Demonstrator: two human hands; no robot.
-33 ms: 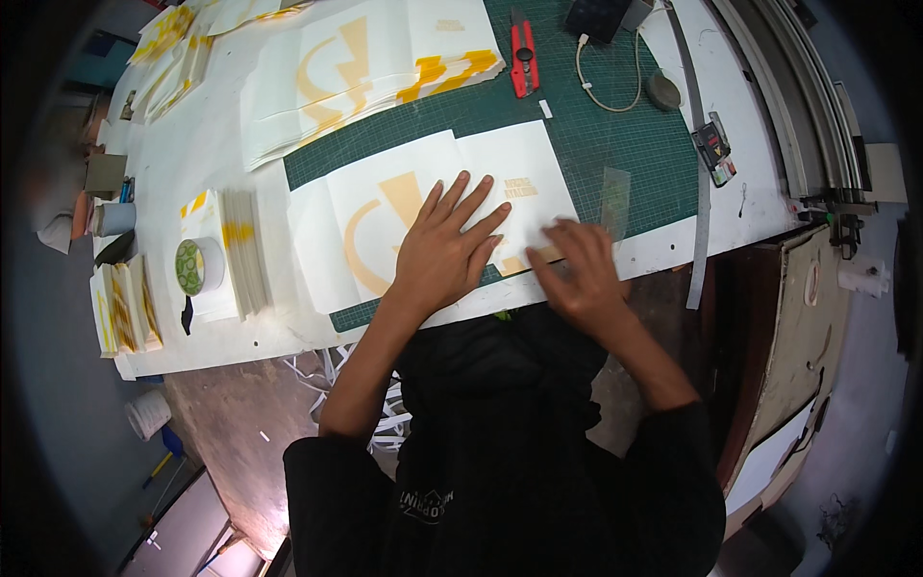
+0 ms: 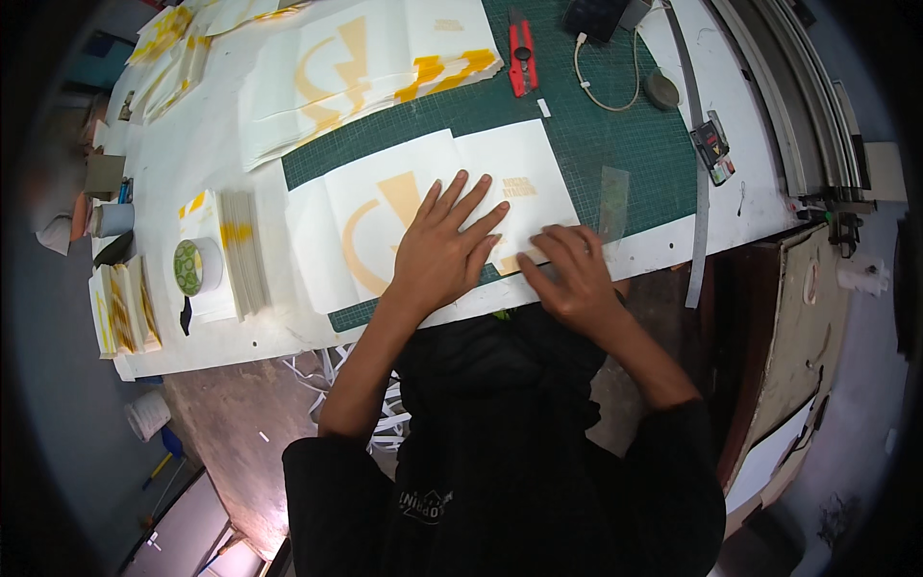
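A white printed paper sheet [image 2: 524, 149] with creases and a pale orange design lies on the green cutting mat [image 2: 654, 163], near the table's front edge. My left hand [image 2: 433, 250] rests flat on the middle of it, fingers stretched and spread. At the sheet's near right corner is my right hand [image 2: 575, 279], its fingers bent and its thumb apart from them, touching the paper by a small orange patch along the near edge. Whether anything lies under the right palm is hidden. A clear plastic strip [image 2: 614, 202] lies just beyond the right hand.
A stack of similar sheets [image 2: 385, 58] and a red cutter knife [image 2: 523, 62] lie farther back. To the left, a tape roll [image 2: 189, 266] sits on folded papers [image 2: 240, 255]. A steel ruler [image 2: 700, 250] crosses the right side, near a small black device [image 2: 712, 149].
My right hand has shifted slightly, its thumb moving left along the sheet's near edge and its fingers coming down closer to the paper. My left hand has stayed in place.
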